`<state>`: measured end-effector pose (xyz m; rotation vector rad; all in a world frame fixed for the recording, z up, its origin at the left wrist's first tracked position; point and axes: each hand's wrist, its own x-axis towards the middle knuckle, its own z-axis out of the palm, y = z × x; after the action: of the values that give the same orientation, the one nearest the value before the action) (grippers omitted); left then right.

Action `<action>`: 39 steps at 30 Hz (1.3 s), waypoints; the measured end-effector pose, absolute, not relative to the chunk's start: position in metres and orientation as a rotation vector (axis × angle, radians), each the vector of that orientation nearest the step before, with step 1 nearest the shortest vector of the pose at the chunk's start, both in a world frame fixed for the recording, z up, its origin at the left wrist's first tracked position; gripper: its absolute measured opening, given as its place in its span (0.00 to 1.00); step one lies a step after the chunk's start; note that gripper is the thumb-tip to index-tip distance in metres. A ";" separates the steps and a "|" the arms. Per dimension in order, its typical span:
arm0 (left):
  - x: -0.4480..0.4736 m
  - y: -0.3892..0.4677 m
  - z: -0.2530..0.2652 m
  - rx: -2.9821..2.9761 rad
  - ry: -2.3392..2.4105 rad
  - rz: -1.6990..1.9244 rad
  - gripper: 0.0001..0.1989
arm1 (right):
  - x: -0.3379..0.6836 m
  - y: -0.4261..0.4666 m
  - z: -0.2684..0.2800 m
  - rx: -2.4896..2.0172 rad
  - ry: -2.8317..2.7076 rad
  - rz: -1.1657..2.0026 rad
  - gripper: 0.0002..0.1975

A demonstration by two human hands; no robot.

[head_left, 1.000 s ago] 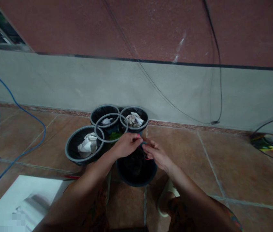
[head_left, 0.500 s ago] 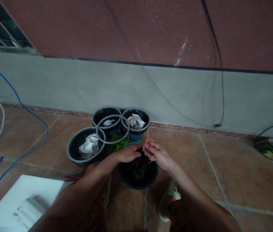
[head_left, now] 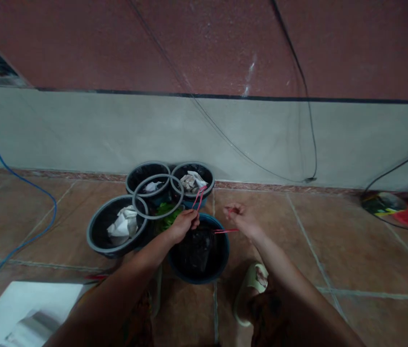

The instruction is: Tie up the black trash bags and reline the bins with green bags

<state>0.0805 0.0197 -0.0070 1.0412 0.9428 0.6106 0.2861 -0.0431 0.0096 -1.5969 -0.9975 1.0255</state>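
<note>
Over the blue pot [head_left: 222, 258] holding a black bag [head_left: 197, 248], the left hand [head_left: 184, 224] and the right hand [head_left: 240, 218] each pinch red rubber bands [head_left: 198, 196], fingers closed on them.

a blue cable [head_left: 26, 202] trails over the tiled floor [head_left: 334, 250] at its left edge; a white sheet [head_left: 26, 308] lies at the near left corner; black wires [head_left: 298, 96] hang on the wall.

Dim, soft focus, wide-angle edge distortion

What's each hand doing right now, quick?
Left hand: closed, pinching a pink band above the blue pot.
Right hand: closed, pinching a red band.
</note>
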 end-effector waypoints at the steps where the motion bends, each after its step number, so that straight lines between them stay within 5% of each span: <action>1: 0.082 0.020 -0.007 1.018 0.967 0.617 0.17 | 0.286 -0.045 0.004 -1.652 -1.108 0.982 0.15; 4: 0.088 0.020 -0.007 0.975 0.989 0.644 0.16 | 0.284 -0.052 -0.005 -1.794 -1.396 0.981 0.09; 11: 0.087 0.021 0.003 0.753 0.922 0.762 0.12 | 0.280 -0.061 0.022 -1.639 -1.795 1.524 0.21; 15: 0.081 0.026 0.011 0.661 0.951 0.731 0.09 | 0.279 -0.058 0.026 -1.547 -1.797 1.604 0.17; 23: 0.087 0.023 0.011 0.971 1.028 0.430 0.14 | 0.268 -0.054 0.011 -1.964 -1.851 1.161 0.06; 27: 0.085 0.025 0.015 1.047 1.044 0.260 0.14 | 0.264 -0.055 0.013 -2.042 -1.885 1.091 0.09; 34: 0.081 0.025 0.022 1.052 0.873 0.063 0.13 | 0.268 -0.054 0.017 -1.431 -1.592 1.676 0.21; 39: 0.085 0.017 0.019 1.287 0.710 -0.095 0.11 | 0.262 -0.053 0.029 -1.375 -1.479 1.745 0.25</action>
<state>0.0855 0.0168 0.0192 1.2867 0.7103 -0.0950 0.2619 -0.0530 0.0292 -1.3753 -1.4793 1.7446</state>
